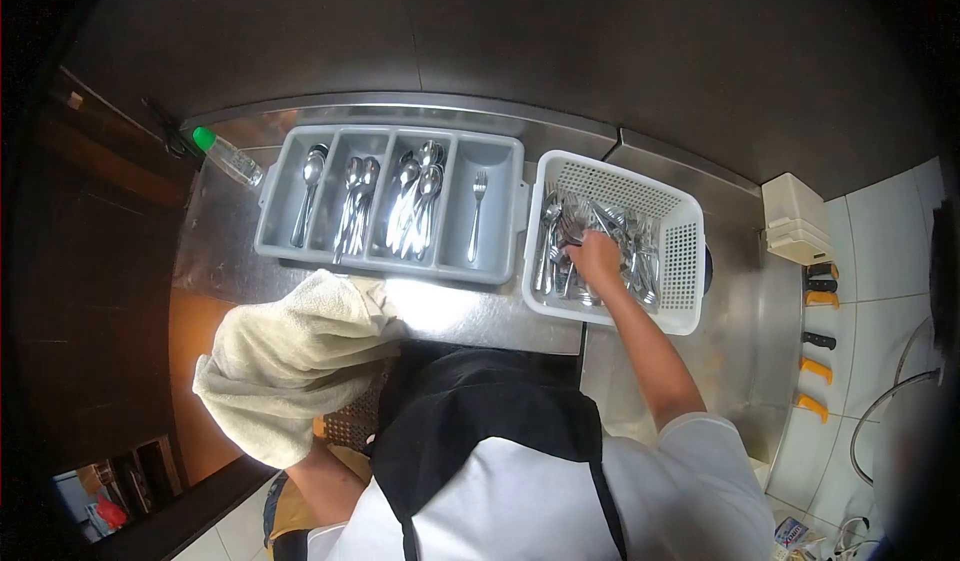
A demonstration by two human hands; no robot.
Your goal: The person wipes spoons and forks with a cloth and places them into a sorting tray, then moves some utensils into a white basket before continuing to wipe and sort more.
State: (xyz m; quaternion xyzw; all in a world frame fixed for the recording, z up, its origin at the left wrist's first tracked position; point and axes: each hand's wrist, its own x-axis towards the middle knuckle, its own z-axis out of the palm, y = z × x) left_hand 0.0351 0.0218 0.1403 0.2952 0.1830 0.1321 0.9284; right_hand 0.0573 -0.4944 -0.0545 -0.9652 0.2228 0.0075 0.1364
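Note:
In the white perforated basket [684, 261], my right hand [597, 258] reaches down among a jumble of forks and spoons. Its fingers are closed at a fork [571, 229] whose tines stick up beside them. A cream towel [295, 351] is draped over my left hand, held bunched near the counter's front edge; the fingers are hidden under the cloth. Left of the basket stands a grey cutlery tray [390, 269] with four long compartments. Spoons [312, 176] lie in its left ones, and a single fork [477, 211] lies in the rightmost one.
A clear bottle with a green cap [228, 156] lies by the tray's left end on the steel counter [470, 316]. On the right wall hang several knives with black or yellow handles [818, 341], below a cream-coloured box [795, 221]. A dark wall panel rises behind the counter.

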